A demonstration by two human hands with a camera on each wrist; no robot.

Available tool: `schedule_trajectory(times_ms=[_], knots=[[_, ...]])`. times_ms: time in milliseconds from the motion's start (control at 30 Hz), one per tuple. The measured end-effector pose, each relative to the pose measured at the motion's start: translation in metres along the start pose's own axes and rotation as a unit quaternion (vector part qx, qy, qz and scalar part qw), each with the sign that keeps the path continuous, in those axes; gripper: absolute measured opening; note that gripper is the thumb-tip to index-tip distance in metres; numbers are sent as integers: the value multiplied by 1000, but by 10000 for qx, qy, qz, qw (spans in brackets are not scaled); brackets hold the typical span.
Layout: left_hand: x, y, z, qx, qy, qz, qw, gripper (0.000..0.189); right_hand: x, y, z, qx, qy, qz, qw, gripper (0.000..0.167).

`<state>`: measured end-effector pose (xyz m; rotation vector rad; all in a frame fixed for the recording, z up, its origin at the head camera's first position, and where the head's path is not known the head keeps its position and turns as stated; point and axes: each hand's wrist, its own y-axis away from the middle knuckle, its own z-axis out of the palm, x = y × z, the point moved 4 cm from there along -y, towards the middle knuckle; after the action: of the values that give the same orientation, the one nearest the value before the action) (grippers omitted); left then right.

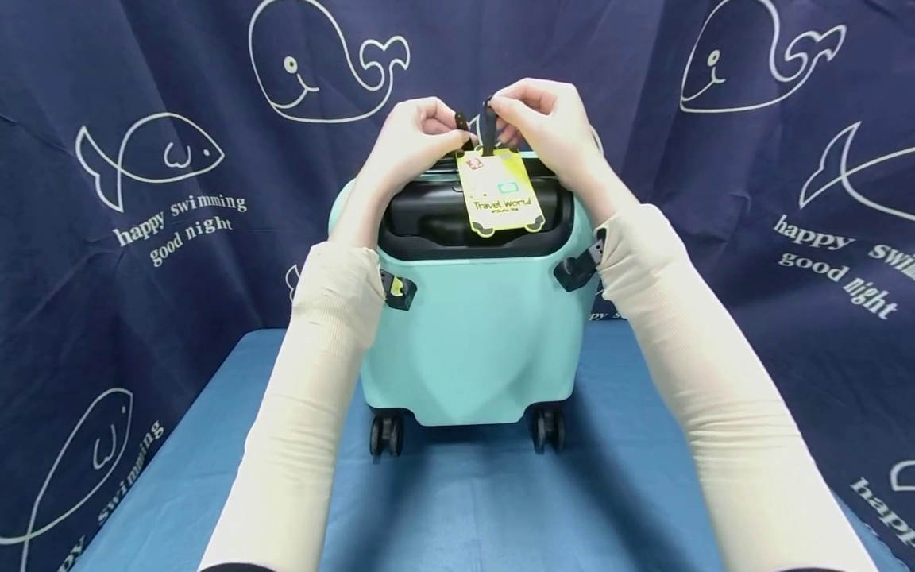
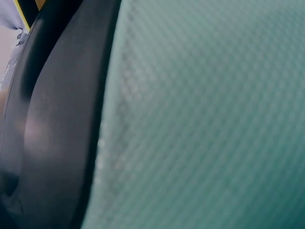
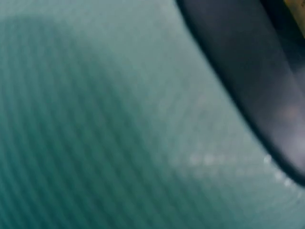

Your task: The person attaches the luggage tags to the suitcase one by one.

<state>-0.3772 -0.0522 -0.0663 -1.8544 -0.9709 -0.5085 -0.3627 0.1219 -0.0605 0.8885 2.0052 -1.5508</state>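
A mint-green suitcase (image 1: 475,342) stands upright on its black wheels, a black recessed panel (image 1: 439,214) near its top. Over that panel hangs a yellow luggage tag (image 1: 503,195) printed "Travel World", with a black strap (image 1: 489,131) at its upper edge. My left hand (image 1: 418,143) pinches one black end of the strap between thumb and fingers. On the other side, my right hand (image 1: 550,119) pinches the strap's upper part. Both wrist views show mainly the ribbed green shell (image 2: 205,114) and the black trim (image 3: 248,71); the hands are out of sight there.
The suitcase rests on a blue cloth-covered table (image 1: 472,508). Behind it hangs a navy curtain (image 1: 465,48) with white whale and fish drawings. Small black devices (image 1: 575,270) sit at both wrists, close to the suitcase front.
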Motion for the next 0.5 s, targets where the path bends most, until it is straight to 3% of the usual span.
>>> schedule_trajectory(times_ms=[333,500], knots=[[1,0,0,-91,186,287,9994,10,0,2,2,-159,-133,-201,9996,16],[2,0,1,-98,-173,328,9993,9,1,2,3,-234,-358,-301,9986,13]])
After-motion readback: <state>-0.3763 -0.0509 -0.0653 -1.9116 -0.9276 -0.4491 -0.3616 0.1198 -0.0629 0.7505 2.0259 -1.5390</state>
